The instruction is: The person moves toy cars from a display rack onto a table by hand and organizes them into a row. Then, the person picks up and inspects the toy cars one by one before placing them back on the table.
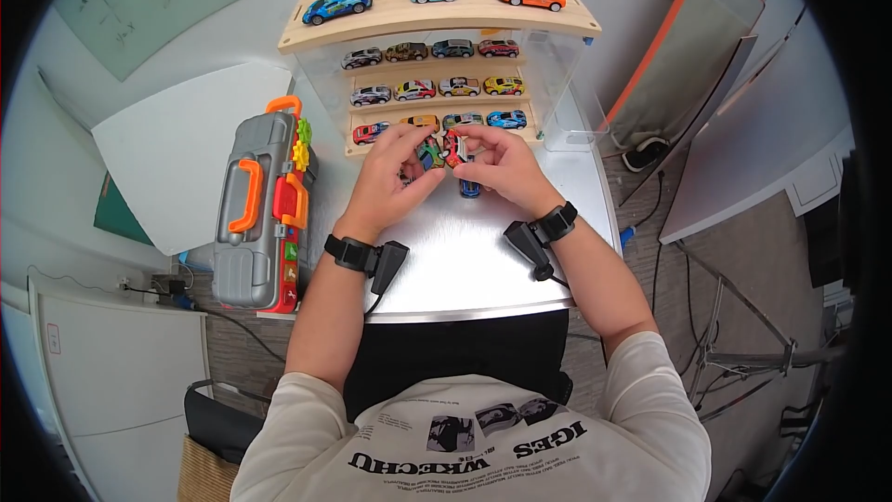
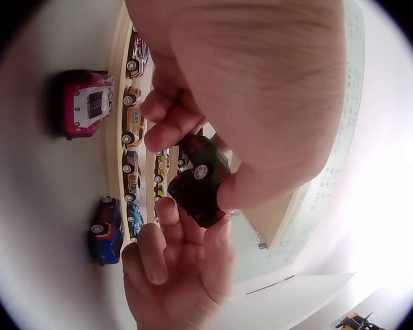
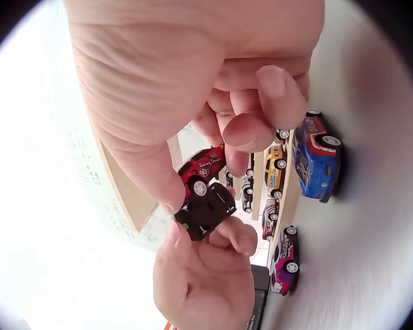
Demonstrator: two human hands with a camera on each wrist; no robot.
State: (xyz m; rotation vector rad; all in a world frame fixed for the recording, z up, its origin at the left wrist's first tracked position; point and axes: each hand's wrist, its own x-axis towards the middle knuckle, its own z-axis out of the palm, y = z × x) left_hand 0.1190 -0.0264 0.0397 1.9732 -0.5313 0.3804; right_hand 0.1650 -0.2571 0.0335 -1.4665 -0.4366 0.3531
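Pinched between the thumb and fingers of my left hand [image 1: 386, 181] is a small green toy car [image 1: 430, 154], [image 2: 212, 163]. My right hand [image 1: 511, 169] grips a red toy car [image 1: 454, 149], [image 3: 204, 166] by its sides. The two cars are held close together above the table, in front of the shelves. In the right wrist view the dark underside of the green car [image 3: 210, 212] faces the camera, tilted. Below the hands, a blue car [image 1: 469, 190], [image 3: 318, 161] and a pink-purple car [image 2: 88, 103], [image 3: 285, 261] stand on the table.
Behind the hands, a clear-sided display case with wooden shelves [image 1: 437, 104] holds rows of toy cars. On its top [image 1: 465, 22] are larger cars and dolls. A grey and orange toolbox-like case [image 1: 251, 256] stands at the table's left side.
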